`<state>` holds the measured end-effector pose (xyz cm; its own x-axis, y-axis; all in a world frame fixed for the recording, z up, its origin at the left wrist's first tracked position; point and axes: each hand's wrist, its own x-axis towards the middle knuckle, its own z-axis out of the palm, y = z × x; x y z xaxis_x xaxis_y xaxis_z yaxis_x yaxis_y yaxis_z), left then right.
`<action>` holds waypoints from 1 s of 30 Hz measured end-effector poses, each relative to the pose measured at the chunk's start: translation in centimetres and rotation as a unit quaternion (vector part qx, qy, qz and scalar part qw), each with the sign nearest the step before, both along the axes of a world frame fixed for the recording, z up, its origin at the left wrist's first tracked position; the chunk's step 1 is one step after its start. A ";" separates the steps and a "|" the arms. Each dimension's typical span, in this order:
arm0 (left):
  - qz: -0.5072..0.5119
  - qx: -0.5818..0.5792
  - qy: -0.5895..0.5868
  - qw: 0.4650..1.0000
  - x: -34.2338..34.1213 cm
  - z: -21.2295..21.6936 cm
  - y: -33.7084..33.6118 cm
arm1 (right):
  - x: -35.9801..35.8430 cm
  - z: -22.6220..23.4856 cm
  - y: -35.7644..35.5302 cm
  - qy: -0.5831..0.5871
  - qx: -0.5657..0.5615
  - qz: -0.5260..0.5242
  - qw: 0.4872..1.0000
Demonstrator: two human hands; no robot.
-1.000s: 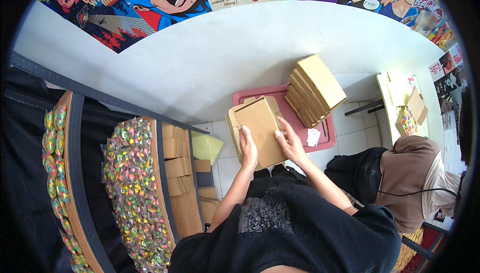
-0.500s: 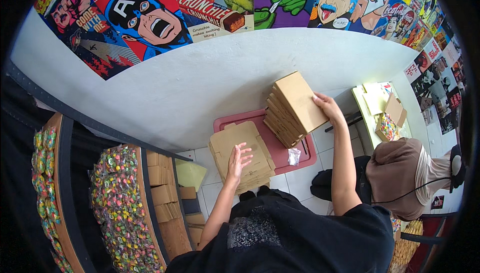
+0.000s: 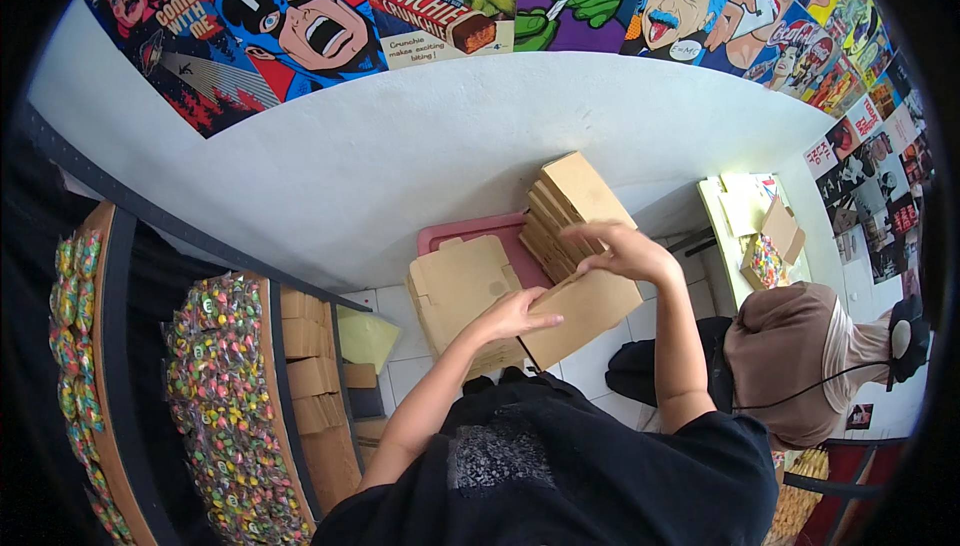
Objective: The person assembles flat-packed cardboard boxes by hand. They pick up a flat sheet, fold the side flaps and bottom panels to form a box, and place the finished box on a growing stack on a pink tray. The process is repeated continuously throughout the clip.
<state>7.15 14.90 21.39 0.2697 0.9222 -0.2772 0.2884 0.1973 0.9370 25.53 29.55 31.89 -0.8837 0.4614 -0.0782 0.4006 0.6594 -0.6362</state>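
Observation:
A brown cardboard box (image 3: 588, 318) is in front of me, tilted, above the front of the reddish-pink tray. My left hand (image 3: 515, 314) grips its left edge, with the thumb lying across the cardboard. Over the box's far edge is my right hand (image 3: 628, 250), its fingers curved and parted from the thumb, with nothing seen between them. Just beyond that hand stands a leaning stack of folded brown boxes (image 3: 585, 189). To the left, under and beyond my left hand, lies a pile of flat cardboard blanks (image 3: 462, 281).
The pink tray (image 3: 432, 239) rests on the tiled floor against a white wall. Shelves with bagged colourful sweets (image 3: 228, 406) and brown boxes (image 3: 312, 378) stand at left. At right, a person (image 3: 790, 356) sits by a pale table (image 3: 718, 216) holding an open box of sweets (image 3: 768, 258).
One box has come off the right-hand stack and down toward me. My left hand moved right onto its edge; my right hand left the stack's side and moved left and nearer.

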 end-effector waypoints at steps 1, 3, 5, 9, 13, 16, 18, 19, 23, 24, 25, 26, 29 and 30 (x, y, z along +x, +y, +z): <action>0.026 -0.001 -0.040 0.999 -0.1 -1.3 0.2 | 1.1 -0.2 0.7 0.033 0.147 -0.016 0.988; 0.101 -0.002 -0.144 0.984 0.4 -2.7 1.2 | 3.6 -1.6 0.7 0.128 0.150 -0.204 0.959; 0.209 -0.009 -0.267 0.941 1.9 -3.2 2.2 | 4.4 -3.1 -0.6 0.247 -0.024 -0.361 0.899; 0.211 -0.037 -0.392 0.895 6.6 -2.7 6.6 | 4.8 -7.8 -0.8 0.234 -0.236 -0.349 0.876; 0.215 0.015 -0.315 0.924 8.5 -2.4 9.7 | 3.8 -6.8 4.6 0.244 -0.231 -0.348 0.875; 0.279 0.006 -0.242 0.929 9.5 -1.8 10.6 | 5.5 -8.4 9.6 0.187 -0.236 -0.312 0.901; 0.331 0.020 -0.238 0.913 9.0 -4.2 11.0 | 5.6 -9.4 11.4 0.117 -0.171 -0.309 0.928; 0.371 0.020 -0.232 0.899 8.8 -5.8 11.1 | 5.9 -9.8 12.4 0.048 -0.133 -0.313 0.939; 0.521 0.005 -0.184 0.833 6.5 -17.2 11.5 | 5.2 -10.5 14.1 0.070 -0.159 -0.267 0.948; 0.519 -0.026 -0.202 0.830 6.5 -18.4 11.4 | 5.7 -10.4 14.7 0.084 -0.224 -0.280 0.930; 0.519 -0.051 -0.220 0.825 6.5 -19.4 11.7 | 5.8 -10.6 15.9 0.080 -0.273 -0.269 0.920; 0.524 -0.063 -0.228 0.818 6.8 -20.4 11.8 | 5.9 -11.6 16.5 0.120 -0.347 -0.259 0.894; 0.540 -0.082 -0.255 0.798 8.1 -22.8 13.0 | 5.8 -16.1 19.1 0.208 -0.539 -0.175 0.797; 0.546 -0.081 -0.262 0.792 8.4 -23.4 13.7 | 5.7 -17.6 19.3 0.185 -0.523 -0.178 0.813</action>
